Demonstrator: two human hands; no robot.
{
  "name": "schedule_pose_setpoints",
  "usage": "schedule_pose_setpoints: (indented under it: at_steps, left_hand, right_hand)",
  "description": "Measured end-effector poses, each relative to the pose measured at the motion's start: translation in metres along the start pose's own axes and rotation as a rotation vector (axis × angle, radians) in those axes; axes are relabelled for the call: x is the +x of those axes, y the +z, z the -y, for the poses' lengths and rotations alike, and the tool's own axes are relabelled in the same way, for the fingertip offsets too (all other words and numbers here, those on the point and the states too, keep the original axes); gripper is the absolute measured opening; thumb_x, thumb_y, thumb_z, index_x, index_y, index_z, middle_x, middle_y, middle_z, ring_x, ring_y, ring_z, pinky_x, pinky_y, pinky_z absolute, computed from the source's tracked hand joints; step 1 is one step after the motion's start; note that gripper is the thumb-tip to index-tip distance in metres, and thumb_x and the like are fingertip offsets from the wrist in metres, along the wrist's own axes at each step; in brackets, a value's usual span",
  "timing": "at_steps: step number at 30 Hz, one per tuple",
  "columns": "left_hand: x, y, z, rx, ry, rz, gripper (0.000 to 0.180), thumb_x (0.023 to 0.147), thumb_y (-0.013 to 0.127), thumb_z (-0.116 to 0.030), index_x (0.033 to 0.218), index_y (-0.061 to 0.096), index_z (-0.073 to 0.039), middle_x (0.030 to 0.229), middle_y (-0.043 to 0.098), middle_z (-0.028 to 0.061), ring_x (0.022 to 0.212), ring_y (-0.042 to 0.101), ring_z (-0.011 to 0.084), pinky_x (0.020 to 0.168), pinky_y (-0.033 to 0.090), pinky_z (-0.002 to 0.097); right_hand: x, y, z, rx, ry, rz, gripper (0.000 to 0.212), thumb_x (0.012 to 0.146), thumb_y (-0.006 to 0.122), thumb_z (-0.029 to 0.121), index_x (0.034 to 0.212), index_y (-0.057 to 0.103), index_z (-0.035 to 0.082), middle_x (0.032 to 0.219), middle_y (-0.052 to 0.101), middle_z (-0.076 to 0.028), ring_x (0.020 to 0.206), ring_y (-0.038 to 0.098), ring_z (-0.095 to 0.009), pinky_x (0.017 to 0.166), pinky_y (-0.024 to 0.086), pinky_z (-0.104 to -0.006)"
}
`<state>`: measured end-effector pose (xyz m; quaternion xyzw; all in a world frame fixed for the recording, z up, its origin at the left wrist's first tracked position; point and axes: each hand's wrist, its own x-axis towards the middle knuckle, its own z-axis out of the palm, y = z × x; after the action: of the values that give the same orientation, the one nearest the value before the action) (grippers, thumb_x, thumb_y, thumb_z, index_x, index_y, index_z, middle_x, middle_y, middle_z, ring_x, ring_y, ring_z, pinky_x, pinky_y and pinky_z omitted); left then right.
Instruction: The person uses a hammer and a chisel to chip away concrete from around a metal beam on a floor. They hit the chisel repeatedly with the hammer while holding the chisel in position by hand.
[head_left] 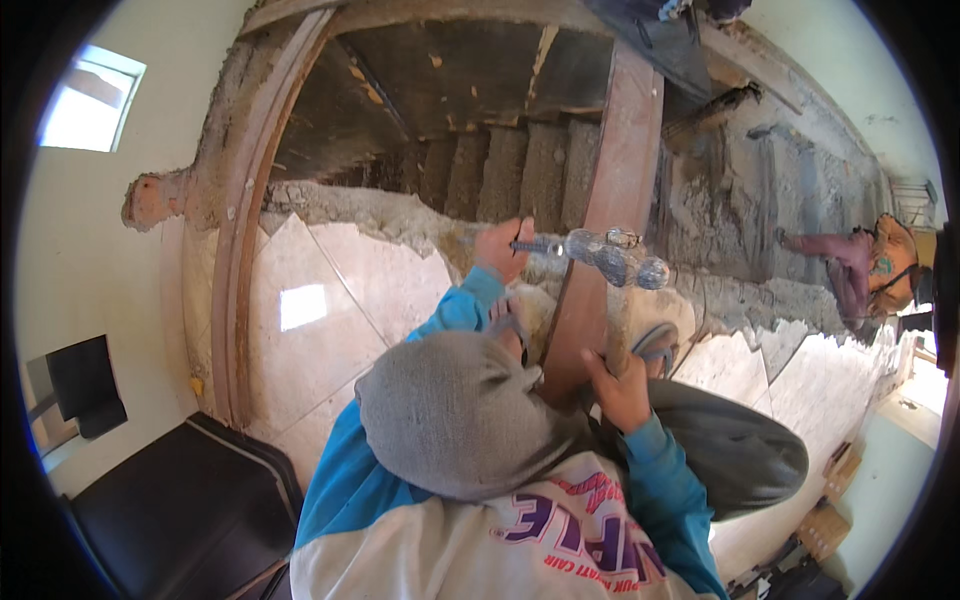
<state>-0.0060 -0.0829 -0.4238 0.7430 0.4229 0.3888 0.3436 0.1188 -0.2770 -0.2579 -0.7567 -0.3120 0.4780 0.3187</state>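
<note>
My left hand (503, 250) is closed around a short metal rod (545, 246), which points right toward a hammer (612, 258). From this angle the rod's end meets or overlaps the hammer's worn, grey head; I cannot tell whether they touch. My right hand (622, 390) grips the hammer's pale wooden handle below that head. Beneath the hammer, a reddish-brown wooden beam (627, 130) runs from the far side back between my legs. My sandalled feet are on either side of the beam, at the broken floor edge.
Beyond lies an opening with rough concrete steps (500, 170). Cracked pale tiles (330, 290) border it. A person (890, 265) in orange bends at the right; another's dark clothing (670, 50) shows at the top. A wooden post (240, 250) and black padded furniture (190, 510) are on my left.
</note>
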Motion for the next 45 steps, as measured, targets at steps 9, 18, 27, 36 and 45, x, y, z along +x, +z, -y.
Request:
schedule_pose_setpoints:
  at_steps: [9, 18, 27, 36, 45]
  left_hand:
    - [-0.050, -0.038, 0.002, -0.172, 0.173, -0.027, 0.033, 0.091, 0.048, -0.019, 0.062, 0.048, -0.004, 0.053, 0.043, 0.0130, 0.047, 0.043, 0.0330, 0.043, 0.032, 0.0401]
    - [-0.006, -0.052, 0.012, -0.200, -0.119, -0.073, 0.038, 0.095, 0.049, -0.026, 0.065, 0.049, -0.001, 0.054, 0.044, 0.0113, 0.047, 0.043, 0.0204, 0.046, 0.033, 0.0370]
    - [0.006, -0.018, 0.002, -0.081, -0.084, -0.011, 0.037, 0.094, 0.051, -0.027, 0.067, 0.052, -0.001, 0.057, 0.047, 0.0178, 0.051, 0.042, 0.0334, 0.048, 0.036, 0.0407]
    - [-0.011, -0.018, 0.005, -0.099, -0.048, 0.000, 0.038, 0.093, 0.049, -0.028, 0.063, 0.051, -0.004, 0.057, 0.049, 0.0173, 0.053, 0.050, 0.0383, 0.049, 0.039, 0.0461]
    - [-0.013, -0.004, 0.001, 0.000, -0.017, 0.020, 0.037, 0.093, 0.049, -0.028, 0.063, 0.050, -0.005, 0.058, 0.051, 0.0181, 0.055, 0.052, 0.0393, 0.050, 0.040, 0.0469]
  right_hand:
    - [-0.027, -0.094, 0.071, 0.575, -0.820, -0.333, 0.020, 0.097, 0.045, 0.025, 0.089, 0.046, 0.007, 0.052, 0.039, 0.002, 0.041, 0.037, -0.008, 0.036, 0.033, -0.0226]
    - [-0.008, -0.073, 0.066, 0.642, -0.878, -0.257, 0.023, 0.098, 0.044, 0.025, 0.084, 0.042, 0.006, 0.049, 0.034, 0.002, 0.038, 0.032, -0.008, 0.035, 0.031, -0.0237]
    - [-0.027, -0.037, 0.045, 0.654, -0.759, -0.215, 0.018, 0.092, 0.053, 0.016, 0.080, 0.050, 0.003, 0.055, 0.046, -0.004, 0.048, 0.047, -0.014, 0.045, 0.040, -0.0279]
    - [-0.010, -0.007, -0.008, 0.142, 0.018, -0.111, 0.023, 0.084, 0.067, 0.026, 0.085, 0.054, 0.006, 0.055, 0.046, 0.002, 0.046, 0.044, -0.005, 0.038, 0.032, -0.0216]
    - [-0.031, -0.057, 0.069, 1.082, -0.801, -0.043, 0.021, 0.091, 0.045, 0.015, 0.074, 0.057, 0.011, 0.050, 0.041, -0.004, 0.050, 0.042, -0.016, 0.046, 0.038, -0.0288]
